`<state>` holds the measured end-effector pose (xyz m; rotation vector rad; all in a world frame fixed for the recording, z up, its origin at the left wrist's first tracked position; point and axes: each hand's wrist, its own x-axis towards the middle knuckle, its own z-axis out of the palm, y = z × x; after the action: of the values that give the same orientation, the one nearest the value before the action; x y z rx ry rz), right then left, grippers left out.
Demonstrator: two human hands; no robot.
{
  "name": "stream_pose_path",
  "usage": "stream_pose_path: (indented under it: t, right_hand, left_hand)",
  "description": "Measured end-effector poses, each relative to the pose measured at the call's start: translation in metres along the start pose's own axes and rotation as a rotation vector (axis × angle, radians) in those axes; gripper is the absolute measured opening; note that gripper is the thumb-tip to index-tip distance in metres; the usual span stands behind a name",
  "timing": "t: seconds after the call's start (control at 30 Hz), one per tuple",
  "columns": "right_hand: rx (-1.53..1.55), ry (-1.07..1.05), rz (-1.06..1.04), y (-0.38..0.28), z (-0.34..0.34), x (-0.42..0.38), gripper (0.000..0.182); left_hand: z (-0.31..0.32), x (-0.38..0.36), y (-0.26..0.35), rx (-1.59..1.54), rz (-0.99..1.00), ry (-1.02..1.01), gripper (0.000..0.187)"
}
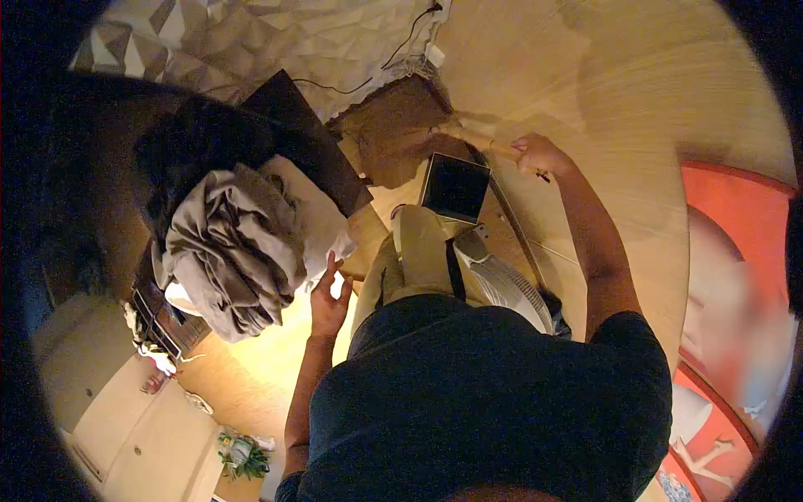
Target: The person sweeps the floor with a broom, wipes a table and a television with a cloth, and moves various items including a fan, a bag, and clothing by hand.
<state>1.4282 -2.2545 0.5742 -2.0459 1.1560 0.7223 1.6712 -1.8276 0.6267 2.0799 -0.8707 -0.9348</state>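
Cloth [234, 251], grey-brown and crumpled, lies heaped at left on a dark piece of furniture [305, 138]; no clear long axis, folds run roughly top to bottom of frame. A white sheet [314, 213] lies under it, its edge jutting toward the person. Below the heap a dark slatted crate [163, 322] shows; contents cannot be made out. Lower left: pale cabinet [125, 418] and a small green plant [242, 456] on the floor.

Left hand [329, 297]: forearm rises from the bottom of frame, palm open, fingers spread moderately wide, fingertips touching or just beside the white sheet's edge, near the cloth. It grips nothing.

Centre: the person's dark shirt [493, 402] fills the lower frame, pale trouser leg [414, 251] beyond it. A dark square panel [454, 186] lies past the knee, tilted, its edges running slightly off the frame's axes. A white fan-like grille [502, 280] sits just right of the leg. A brown mat [393, 125] lies above on the wooden floor [636, 109], with a black cable [410, 38] trailing near it.

Right hand [539, 155]: arm extended, elbow nearly straight, fist closed on a wooden stick [477, 142]. Stick's long axis runs left-right, slightly upward to the left, reaching toward the mat's corner.

Far right: red printed mat [728, 209], well apart from both hands.
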Motion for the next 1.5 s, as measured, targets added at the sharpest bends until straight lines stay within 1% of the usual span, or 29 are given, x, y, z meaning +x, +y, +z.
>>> stream_pose_path:
  t: [0.13, 0.17, 0.2, 0.27, 0.3, 0.37, 0.43, 0.47, 0.5, 0.53, 0.57, 0.6, 0.67, 0.7, 0.77, 0.83, 0.87, 0.93, 0.97, 1.03, 1.07, 1.13, 1.23, 1.27, 1.3, 1.37, 1.4, 1.47, 1.5]
  right_hand:
    - [-0.230, 0.142, -0.069, -0.023, 0.024, 0.029, 0.039]
    - [-0.248, 0.151, -0.098, -0.017, 0.056, 0.061, 0.036]
    - [-0.265, 0.160, -0.128, -0.009, 0.088, 0.092, 0.033]
    - [-0.064, 0.158, -0.118, -0.030, 0.128, 0.101, 0.032]
    - [0.116, 0.108, -0.031, -0.059, 0.148, 0.082, 0.031]
    - [0.440, -0.028, 0.177, -0.101, 0.185, 0.050, 0.030]
    - [-0.498, 0.009, -0.831, -0.080, 0.253, 0.063, 0.024]
    - [0.169, -0.049, -0.286, -0.091, 0.267, 0.046, 0.022]
    - [0.805, -0.102, 0.298, -0.105, 0.285, 0.020, 0.020]
    - [0.842, -0.178, 0.340, -0.111, 0.296, -0.001, 0.016]
    - [0.727, -0.153, 0.304, -0.110, 0.308, -0.016, 0.018]
    - [0.771, -0.172, 0.333, -0.101, 0.333, -0.022, 0.018]
    - [0.795, -0.196, 0.348, -0.093, 0.361, -0.043, 0.019]
    - [0.830, -0.258, 0.346, -0.089, 0.368, -0.062, 0.018]
    - [0.856, -0.331, 0.341, -0.079, 0.390, -0.088, 0.017]
    - [0.440, -0.146, 0.150, -0.057, 0.426, -0.104, 0.017]
    - [0.429, -0.145, 0.142, -0.054, 0.425, -0.119, 0.017]
    - [0.211, -0.168, 0.062, -0.042, 0.422, -0.150, 0.019]
    - [0.405, -0.355, 0.050, -0.004, 0.432, -0.135, 0.023]
    - [0.606, -0.452, 0.058, 0.024, 0.418, -0.152, 0.030]
    - [0.613, -0.362, 0.079, -0.001, 0.373, -0.199, 0.033]
    - [0.618, -0.364, 0.110, -0.027, 0.315, -0.266, 0.041]
    - [0.599, -0.359, 0.093, -0.013, 0.314, -0.302, 0.049]
    - [0.569, -0.353, 0.066, -0.016, 0.319, -0.314, 0.049]
    - [0.543, -0.348, 0.037, -0.021, 0.329, -0.322, 0.049]
    - [0.579, -0.343, 0.007, -0.028, 0.383, -0.309, 0.042]
    - [0.630, -0.315, -0.004, -0.021, 0.422, -0.292, 0.039]
    - [0.543, -0.304, 0.128, -0.017, 0.500, -0.259, 0.028]
    - [0.301, -0.256, 0.143, -0.017, 0.552, -0.247, 0.022]
  left_hand:
    - [0.009, -0.037, -0.039, 0.035, 0.004, 0.049, 0.052]
    - [0.012, -0.049, -0.043, 0.032, -0.003, 0.065, 0.052]
    - [0.016, -0.062, -0.048, -0.020, -0.099, 0.104, 0.051]
    - [0.027, -0.094, -0.066, -0.059, -0.231, 0.180, 0.050]
    - [0.035, -0.115, -0.081, -0.063, -0.246, 0.197, 0.050]
    - [0.056, -0.164, -0.120, -0.173, -0.443, 0.248, 0.052]
    - [0.082, -0.226, -0.166, -0.085, -0.537, 0.230, 0.057]
    - [0.101, -0.260, -0.189, -0.237, -0.598, 0.253, 0.057]
    - [0.123, -0.300, -0.241, -0.327, -0.595, 0.201, 0.057]
    - [0.144, -0.334, -0.271, -0.286, -0.667, 0.152, 0.057]
    - [0.158, -0.361, -0.286, -0.244, -0.739, 0.101, 0.057]
    - [0.166, -0.381, -0.286, -0.250, -0.753, 0.098, 0.057]
    - [0.180, -0.407, -0.275, -0.473, -0.824, 0.161, 0.058]
    - [0.182, -0.413, -0.268, -0.483, -0.826, 0.179, 0.058]
    - [0.161, -0.407, -0.217, -0.390, -0.848, 0.189, 0.058]
    - [0.156, -0.410, -0.196, -0.483, -0.889, 0.227, 0.059]
    - [0.158, -0.411, -0.193, -0.557, -0.879, 0.260, 0.059]
    - [0.153, -0.415, -0.185, -0.646, -0.910, 0.264, 0.059]
    - [0.156, -0.422, -0.192, -0.653, -0.905, 0.267, 0.059]
    - [0.161, -0.443, -0.210, -0.705, -0.887, 0.281, 0.057]
    - [0.162, -0.455, -0.217, -0.715, -0.889, 0.291, 0.057]
    - [0.163, -0.484, -0.229, -0.758, -0.860, 0.317, 0.056]
    - [0.173, -0.547, -0.266, -0.840, -0.865, 0.361, 0.056]
    - [0.178, -0.575, -0.284, -0.845, -0.881, 0.303, 0.059]
    - [0.184, -0.604, -0.303, -0.851, -0.881, 0.310, 0.059]
    - [0.206, -0.662, -0.339, -0.845, -1.010, 0.296, 0.060]
    - [0.216, -0.691, -0.346, -0.882, -1.049, 0.386, 0.050]
    - [0.216, -0.752, -0.332, -0.898, -1.089, 0.390, 0.051]
    - [0.217, -0.776, -0.331, -0.913, -1.121, 0.379, 0.052]
